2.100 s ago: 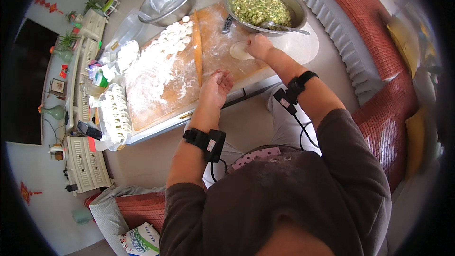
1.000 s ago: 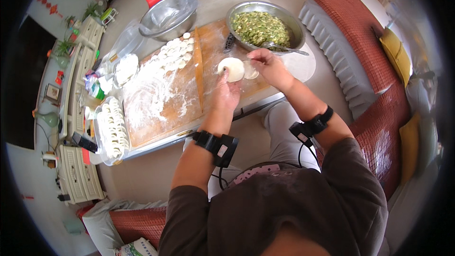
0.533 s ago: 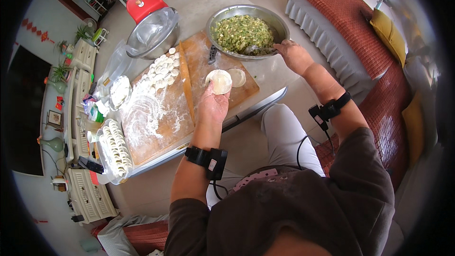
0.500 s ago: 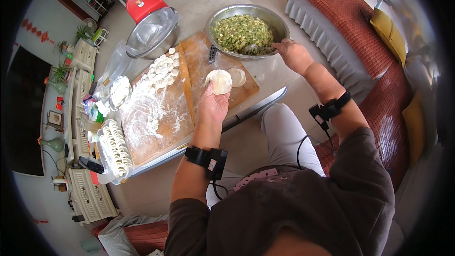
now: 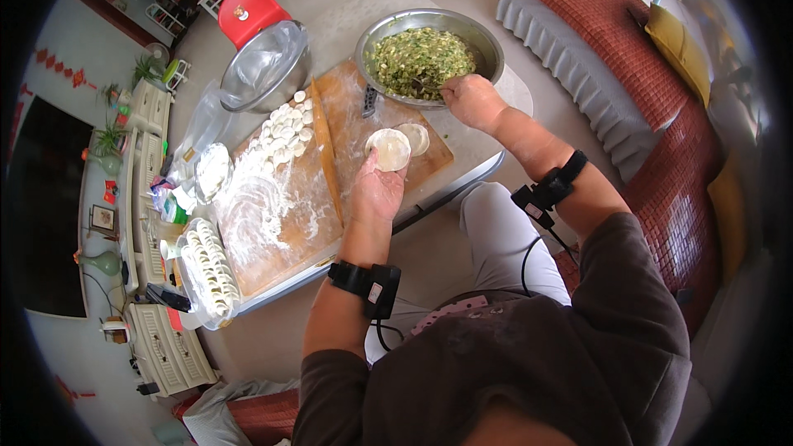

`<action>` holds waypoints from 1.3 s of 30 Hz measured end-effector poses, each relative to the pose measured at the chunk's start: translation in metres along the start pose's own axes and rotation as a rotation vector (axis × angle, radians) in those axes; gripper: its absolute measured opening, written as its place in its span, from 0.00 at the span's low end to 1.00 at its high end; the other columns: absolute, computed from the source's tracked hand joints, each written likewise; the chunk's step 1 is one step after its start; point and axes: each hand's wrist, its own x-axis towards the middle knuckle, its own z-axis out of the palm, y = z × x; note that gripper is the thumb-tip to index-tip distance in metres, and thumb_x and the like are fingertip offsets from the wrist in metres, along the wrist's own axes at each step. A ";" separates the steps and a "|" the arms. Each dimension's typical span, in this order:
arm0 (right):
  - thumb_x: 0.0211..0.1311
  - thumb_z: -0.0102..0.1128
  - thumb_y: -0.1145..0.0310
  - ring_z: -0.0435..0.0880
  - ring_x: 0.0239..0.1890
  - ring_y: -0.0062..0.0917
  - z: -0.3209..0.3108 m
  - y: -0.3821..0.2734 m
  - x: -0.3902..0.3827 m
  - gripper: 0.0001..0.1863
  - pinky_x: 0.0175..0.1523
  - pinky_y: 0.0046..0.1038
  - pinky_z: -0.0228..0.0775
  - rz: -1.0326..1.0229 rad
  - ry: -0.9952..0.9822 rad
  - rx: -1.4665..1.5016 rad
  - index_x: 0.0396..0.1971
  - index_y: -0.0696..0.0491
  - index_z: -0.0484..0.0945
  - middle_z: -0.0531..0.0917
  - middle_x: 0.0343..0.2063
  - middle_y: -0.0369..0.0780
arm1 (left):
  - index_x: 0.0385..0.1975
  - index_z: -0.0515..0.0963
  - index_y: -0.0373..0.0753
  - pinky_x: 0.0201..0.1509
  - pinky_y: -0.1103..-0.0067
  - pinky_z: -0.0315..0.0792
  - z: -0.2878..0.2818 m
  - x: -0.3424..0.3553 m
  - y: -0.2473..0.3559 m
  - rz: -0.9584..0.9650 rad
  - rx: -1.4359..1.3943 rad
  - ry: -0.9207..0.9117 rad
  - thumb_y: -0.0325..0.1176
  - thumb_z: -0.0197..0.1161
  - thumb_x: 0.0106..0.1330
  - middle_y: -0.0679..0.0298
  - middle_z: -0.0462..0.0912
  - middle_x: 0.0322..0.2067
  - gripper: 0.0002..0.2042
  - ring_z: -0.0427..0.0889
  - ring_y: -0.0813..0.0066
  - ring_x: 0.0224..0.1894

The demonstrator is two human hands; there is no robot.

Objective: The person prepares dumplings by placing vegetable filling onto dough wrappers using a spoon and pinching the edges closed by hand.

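My left hand [image 5: 378,192] holds a round dumpling wrapper [image 5: 388,150] flat on its fingers, over the near part of a wooden board [image 5: 347,116]. Another pale wrapper [image 5: 417,139] lies just to its right, partly covered. At the near rim of a large steel bowl [image 5: 493,54], my right hand [image 5: 475,103] is closed around a spoon [image 5: 423,83]. The spoon's tip is down in chopped green filling [image 5: 421,54], so its bowl is mostly hidden.
Dough pieces [image 5: 285,134] and loose flour [image 5: 264,206] cover the board's left side. A tray of shaped dumplings [image 5: 211,268] stands at the table's near left. Beyond are a steel bowl with plastic [image 5: 268,66] and a red chair [image 5: 252,16]. A dark handle [image 5: 369,102] lies near the filling bowl.
My right hand has moved left along the bowl's near rim, and the spoon has shifted left in the filling. My left hand still holds the wrapper in nearly the same place.
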 end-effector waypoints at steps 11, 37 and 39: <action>0.47 0.50 0.66 0.72 0.22 0.29 -0.013 -0.001 0.009 0.10 0.28 0.28 0.63 0.318 -0.129 0.474 0.25 0.56 0.77 0.75 0.19 0.41 | 0.47 0.61 0.30 0.55 0.69 0.60 0.005 0.006 0.007 -0.008 -0.002 -0.045 0.37 0.38 0.64 0.55 0.67 0.47 0.18 0.66 0.64 0.50; 0.52 0.45 0.72 0.52 0.11 0.12 -0.057 0.019 -0.004 0.04 0.16 0.16 0.43 0.595 -0.190 1.469 0.22 0.53 0.69 0.58 0.10 0.26 | 0.49 0.57 0.28 0.57 0.66 0.56 0.059 0.037 0.023 0.095 -0.028 -0.084 0.45 0.34 0.64 0.52 0.63 0.49 0.24 0.62 0.59 0.52; 0.52 0.46 0.72 0.52 0.11 0.12 -0.064 0.008 -0.009 0.04 0.16 0.16 0.44 0.571 -0.248 1.493 0.24 0.54 0.70 0.58 0.10 0.26 | 0.49 0.57 0.28 0.58 0.67 0.56 0.068 0.038 0.025 0.071 -0.005 -0.070 0.46 0.33 0.64 0.51 0.62 0.49 0.25 0.62 0.59 0.53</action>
